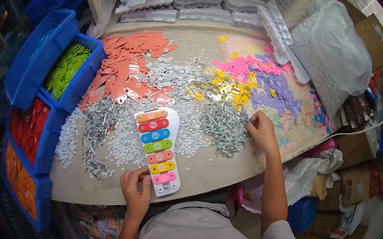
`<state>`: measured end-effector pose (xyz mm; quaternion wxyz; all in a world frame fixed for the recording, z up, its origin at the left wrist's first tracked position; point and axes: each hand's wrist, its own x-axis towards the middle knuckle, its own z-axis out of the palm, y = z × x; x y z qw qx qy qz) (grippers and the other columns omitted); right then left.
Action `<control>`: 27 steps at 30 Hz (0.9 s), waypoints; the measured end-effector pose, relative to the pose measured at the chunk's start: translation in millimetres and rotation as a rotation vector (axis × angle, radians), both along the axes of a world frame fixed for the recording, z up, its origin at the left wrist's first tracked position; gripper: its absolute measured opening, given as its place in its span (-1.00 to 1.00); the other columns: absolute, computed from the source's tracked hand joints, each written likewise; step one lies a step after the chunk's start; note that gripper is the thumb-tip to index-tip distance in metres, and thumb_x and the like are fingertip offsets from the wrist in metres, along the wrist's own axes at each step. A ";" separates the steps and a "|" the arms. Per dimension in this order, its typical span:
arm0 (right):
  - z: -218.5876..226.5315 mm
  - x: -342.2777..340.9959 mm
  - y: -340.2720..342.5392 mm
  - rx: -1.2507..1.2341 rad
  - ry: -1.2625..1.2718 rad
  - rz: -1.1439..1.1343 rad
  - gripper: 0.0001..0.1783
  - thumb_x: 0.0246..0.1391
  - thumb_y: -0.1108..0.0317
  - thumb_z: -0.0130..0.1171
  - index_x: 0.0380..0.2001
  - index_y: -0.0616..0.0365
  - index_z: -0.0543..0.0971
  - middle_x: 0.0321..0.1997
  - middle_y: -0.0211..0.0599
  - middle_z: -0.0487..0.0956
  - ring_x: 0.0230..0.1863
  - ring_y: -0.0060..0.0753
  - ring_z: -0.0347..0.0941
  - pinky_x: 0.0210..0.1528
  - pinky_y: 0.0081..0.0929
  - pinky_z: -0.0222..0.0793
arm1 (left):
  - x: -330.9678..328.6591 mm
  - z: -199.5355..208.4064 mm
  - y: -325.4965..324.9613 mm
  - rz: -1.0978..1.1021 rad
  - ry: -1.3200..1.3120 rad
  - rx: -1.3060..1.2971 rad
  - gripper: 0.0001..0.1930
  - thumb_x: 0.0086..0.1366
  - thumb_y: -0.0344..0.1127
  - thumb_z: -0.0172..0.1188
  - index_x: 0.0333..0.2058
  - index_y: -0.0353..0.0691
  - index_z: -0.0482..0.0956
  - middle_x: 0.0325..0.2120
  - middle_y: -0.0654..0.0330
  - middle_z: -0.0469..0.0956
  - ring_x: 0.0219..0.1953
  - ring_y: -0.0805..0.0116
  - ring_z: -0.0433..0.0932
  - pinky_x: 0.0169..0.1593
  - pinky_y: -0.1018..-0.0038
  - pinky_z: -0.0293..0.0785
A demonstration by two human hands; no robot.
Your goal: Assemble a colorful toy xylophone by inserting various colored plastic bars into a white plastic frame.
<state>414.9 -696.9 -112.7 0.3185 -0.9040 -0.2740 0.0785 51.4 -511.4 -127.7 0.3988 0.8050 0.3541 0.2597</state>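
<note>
A toy xylophone with a white base lies on the near middle of the table, its narrow end toward me. Coloured bars run down it from orange to pink, and bare white base with round posts shows at the near end. My left hand is closed at its lower left edge, thumb against the base. Out to the right, my right hand pinches with thumb and forefinger at the rim of a heap of metal pins. Whatever its fingertips hold is too small to make out. Purple bars lie just beyond that hand.
Small white caps spread around the xylophone. Coral bars, yellow bars and pink bars lie farther back. Blue bins line the left side. White bases are stacked behind; a clear bag stands at the right.
</note>
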 end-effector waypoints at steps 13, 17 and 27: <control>9.8 -49.8 16.7 0.251 -0.860 0.188 -0.77 -0.22 0.67 0.29 -0.42 0.17 0.59 -0.32 -0.30 0.55 -0.26 -0.15 0.45 -0.21 -0.25 0.36 | -5.7 3.3 -3.0 0.079 -0.093 -0.062 -0.89 0.29 -0.47 0.19 -0.22 -0.32 0.60 -0.41 0.14 0.50 -0.28 0.23 0.44 -0.12 0.36 0.34; 23.3 -110.3 28.2 0.403 -0.833 0.354 -0.73 -0.26 0.70 0.34 -0.42 0.15 0.64 -0.28 -0.30 0.60 -0.32 -0.20 0.45 -0.26 -0.32 0.39 | -6.0 20.8 -10.2 0.092 -0.211 -0.077 -0.94 0.28 -0.48 0.20 -0.30 -0.30 0.62 -0.45 0.14 0.51 -0.34 0.21 0.45 -0.16 0.33 0.33; 22.5 -204.7 41.8 0.587 -0.551 0.780 -0.63 -0.31 0.55 0.35 -0.28 0.18 0.66 -0.21 -0.35 0.60 -0.30 -0.31 0.42 -0.36 -0.40 0.31 | -1.9 46.7 -21.2 -0.231 -0.262 -0.397 -0.90 0.22 -0.49 0.28 -0.46 -0.31 0.56 -0.54 0.16 0.51 -0.39 0.19 0.48 -0.22 0.34 0.34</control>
